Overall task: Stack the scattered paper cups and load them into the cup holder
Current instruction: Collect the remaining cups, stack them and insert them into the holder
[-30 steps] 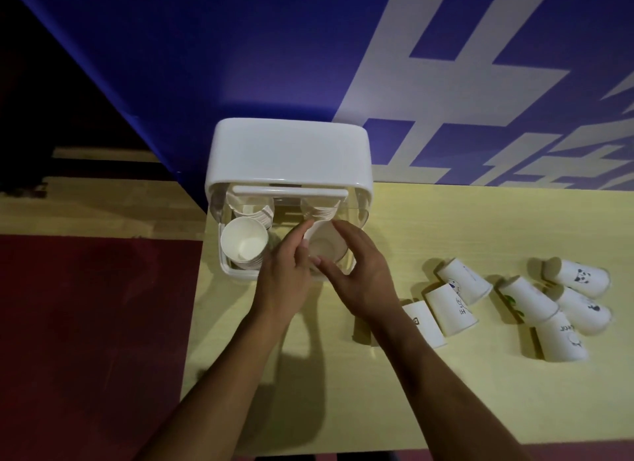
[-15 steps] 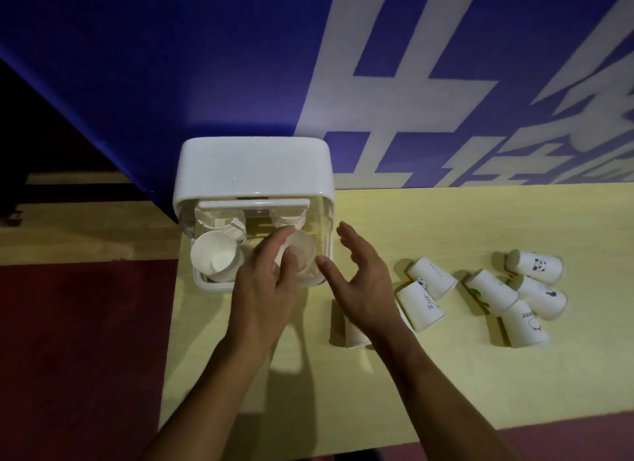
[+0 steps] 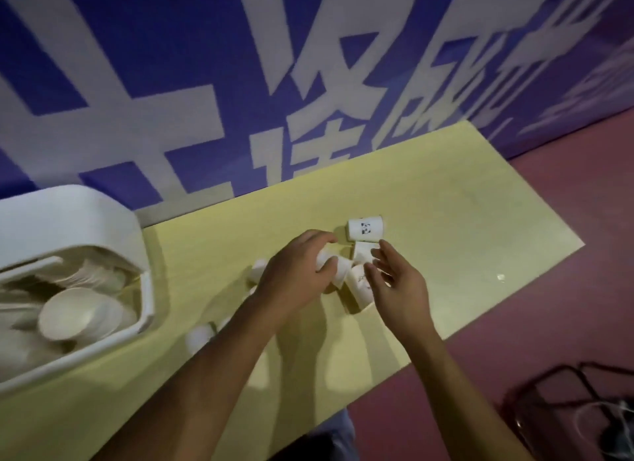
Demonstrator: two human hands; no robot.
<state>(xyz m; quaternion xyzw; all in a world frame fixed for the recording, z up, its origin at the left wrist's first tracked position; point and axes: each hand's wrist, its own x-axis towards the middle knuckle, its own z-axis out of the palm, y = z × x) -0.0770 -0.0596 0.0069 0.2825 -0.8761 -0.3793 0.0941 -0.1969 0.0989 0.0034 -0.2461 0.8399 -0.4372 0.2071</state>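
Observation:
Several white paper cups lie scattered on the yellow table point(image 3: 463, 220). My left hand point(image 3: 295, 272) is closed around one lying cup point(image 3: 334, 265) in the middle of the pile. My right hand point(image 3: 394, 282) hovers just right of it, fingers spread, over another cup point(image 3: 358, 285). A cup with a panda print point(image 3: 365, 228) lies behind the hands. Two more cups lie nearer the holder, one point(image 3: 258, 270) left of my left wrist and one point(image 3: 199, 337) under my left forearm. The white cup holder point(image 3: 103, 227) stands at the left with stacked cups point(image 3: 79, 313) inside.
A blue wall with large white characters point(image 3: 308, 66) runs along the table's far edge. Red floor point(image 3: 549, 289) lies past the table's right edge. A dark wire-frame object with cables point(image 3: 576, 409) sits at the lower right.
Both hands left the cup holder and moved right to the scattered cups. My left hand closed on a lying cup. The view swung right, putting the holder at the left edge.

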